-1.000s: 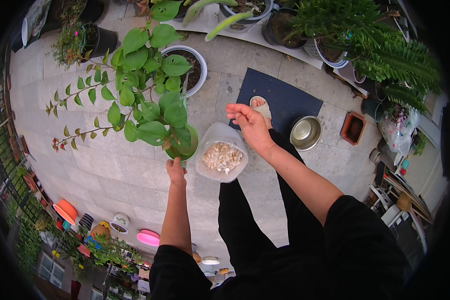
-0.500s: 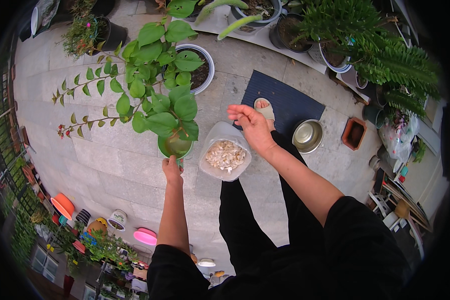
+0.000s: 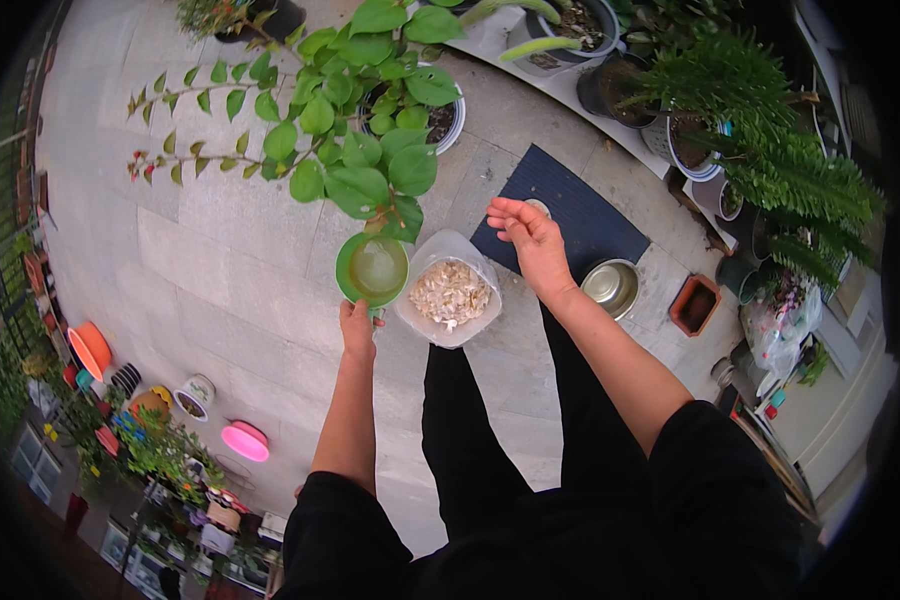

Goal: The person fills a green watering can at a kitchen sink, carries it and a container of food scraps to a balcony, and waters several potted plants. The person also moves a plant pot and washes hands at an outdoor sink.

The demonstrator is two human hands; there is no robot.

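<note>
Left hand [image 3: 357,328] gripping green plastic pot [image 3: 372,270] with leafy plant [image 3: 355,150], also holding clear bag [image 3: 448,296] of pale flaky chips. Right hand [image 3: 530,238] hovering beside bag, fingers curled, empty. Below: grey stone paving [image 3: 200,270], dark ribbed mat [image 3: 570,215], steel bowl [image 3: 610,288].

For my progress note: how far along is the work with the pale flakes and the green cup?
Done: little that shows; no flakes are visible on the soil of the white pot. In hand: the left hand holds the green cup, close beside the clear tub; the right hand hovers open and looks empty. Left: the tub is well filled with flakes, and the cup holds liquid.
</note>
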